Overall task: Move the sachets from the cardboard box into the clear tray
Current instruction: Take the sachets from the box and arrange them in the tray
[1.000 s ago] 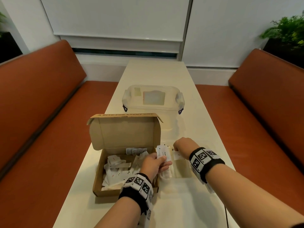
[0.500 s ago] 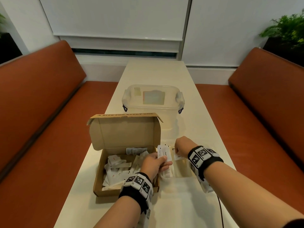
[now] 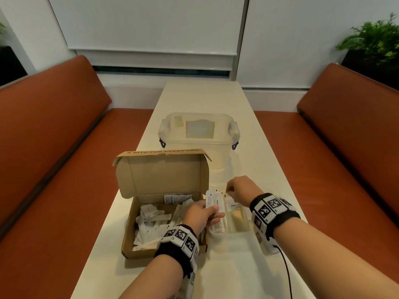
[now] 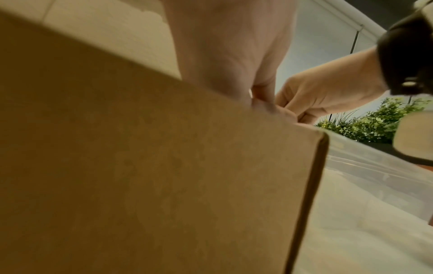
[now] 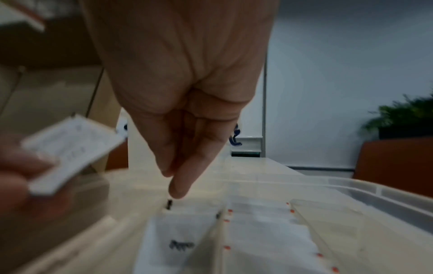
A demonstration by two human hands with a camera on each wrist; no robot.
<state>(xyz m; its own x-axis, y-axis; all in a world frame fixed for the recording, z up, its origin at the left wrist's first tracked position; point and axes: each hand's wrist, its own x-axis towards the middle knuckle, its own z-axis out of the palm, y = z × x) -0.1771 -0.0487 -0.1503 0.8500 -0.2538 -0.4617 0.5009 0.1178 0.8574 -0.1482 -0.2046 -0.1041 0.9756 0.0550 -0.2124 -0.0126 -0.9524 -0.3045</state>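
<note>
While loose sachets (image 3: 151, 221) fill the cardboard box (image 3: 127, 244), left fingers (image 3: 212, 212) pinch a few sachets (image 3: 213, 200).

Table (image 3: 254, 275) bears cardboard box (image 3: 127, 244), clear tray (image 3: 243, 221), lidded tub (image 3: 198, 145).

Both forearms reach fwd from the bottom of the head view, each w/ a black wrist band carrying white marker tiles. Left hand (image 3: 201, 214) sits palm-down, fingers curled, thumb on top, pinching a few white sachets (image 3: 213, 201) fanned upward. Right hand (image 3: 240, 189) is a bit further fwd and to the right, knuckles up, wrist bent down. In the right wrist view its fingers (image 5: 185, 178) point downward, bunched together, tips close to a sachet lying below; contact can't be told. Hands are near each other, not touching. A thin black cable hangs from the right band
</note>
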